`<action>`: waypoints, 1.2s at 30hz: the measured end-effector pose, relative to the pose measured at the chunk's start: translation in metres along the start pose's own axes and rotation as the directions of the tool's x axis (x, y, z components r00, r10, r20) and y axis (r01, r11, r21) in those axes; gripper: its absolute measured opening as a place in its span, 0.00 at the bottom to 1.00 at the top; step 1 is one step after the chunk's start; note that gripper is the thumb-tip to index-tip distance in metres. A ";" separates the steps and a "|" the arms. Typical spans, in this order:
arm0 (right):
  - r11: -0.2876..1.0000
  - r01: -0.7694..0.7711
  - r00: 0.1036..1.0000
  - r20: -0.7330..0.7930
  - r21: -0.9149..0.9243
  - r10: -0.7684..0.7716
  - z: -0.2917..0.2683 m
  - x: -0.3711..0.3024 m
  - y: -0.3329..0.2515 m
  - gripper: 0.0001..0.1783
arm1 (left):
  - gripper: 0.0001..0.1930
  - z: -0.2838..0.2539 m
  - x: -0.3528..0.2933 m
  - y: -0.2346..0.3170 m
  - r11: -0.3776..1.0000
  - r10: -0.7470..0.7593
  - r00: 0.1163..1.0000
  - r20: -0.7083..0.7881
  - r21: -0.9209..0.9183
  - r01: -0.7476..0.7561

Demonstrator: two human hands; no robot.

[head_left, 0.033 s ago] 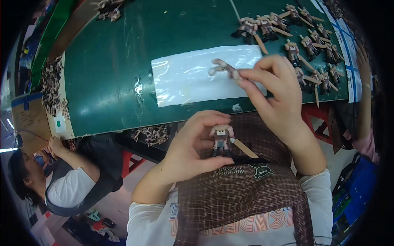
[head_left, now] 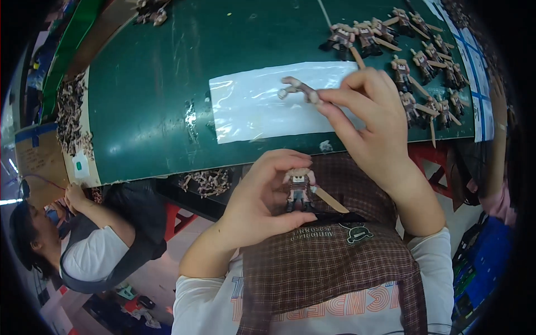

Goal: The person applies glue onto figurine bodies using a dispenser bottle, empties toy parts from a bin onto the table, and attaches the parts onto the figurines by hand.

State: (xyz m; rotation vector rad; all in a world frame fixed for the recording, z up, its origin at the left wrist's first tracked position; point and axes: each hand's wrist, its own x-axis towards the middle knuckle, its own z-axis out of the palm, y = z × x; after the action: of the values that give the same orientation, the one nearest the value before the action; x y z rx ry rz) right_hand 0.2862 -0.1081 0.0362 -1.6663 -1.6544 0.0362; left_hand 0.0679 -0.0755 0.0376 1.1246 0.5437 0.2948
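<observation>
My left hand is closed around a small toy figure in front of my apron. This figure has a brown torso, dark boots and a tan blade-like strip sticking out at its side. Higher up, my right hand pinches a small arm-shaped toy part between thumb and forefinger. The part is pale and brownish, with a forked end pointing left, and hangs over a white sheet on the green table. The two held pieces are apart.
Several similar figures with tan strips lie at the table's right. Heaps of small parts sit at the left edge and in a dark tray below the table. A co-worker is at the left; another person's arm shows at the right.
My right hand has shifted slightly left and up with the arm-shaped part. The left hand holds the figure almost unmoved.
</observation>
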 end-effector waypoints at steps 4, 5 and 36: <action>0.991 0.083 0.995 0.062 -0.102 -0.077 0.026 0.017 -0.006 0.05 | 0.34 -0.010 -0.015 -0.002 1.000 -0.007 0.998 -0.055 -0.028 0.005; 0.991 0.091 0.994 0.068 -0.097 -0.085 0.030 0.019 -0.008 0.05 | 0.35 -0.011 -0.020 -0.003 0.999 -0.029 0.996 -0.088 -0.040 0.026; 0.919 0.193 0.964 0.106 0.345 -0.243 -0.043 -0.048 -0.012 0.14 | 0.37 0.019 0.011 0.011 0.928 0.229 0.965 -0.127 0.327 -0.177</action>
State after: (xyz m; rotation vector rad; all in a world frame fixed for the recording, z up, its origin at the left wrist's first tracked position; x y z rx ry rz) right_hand 0.2909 -0.1716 0.0492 -1.2431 -1.8213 0.3186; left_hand 0.0881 -0.0801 0.0509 1.4796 0.6346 0.4978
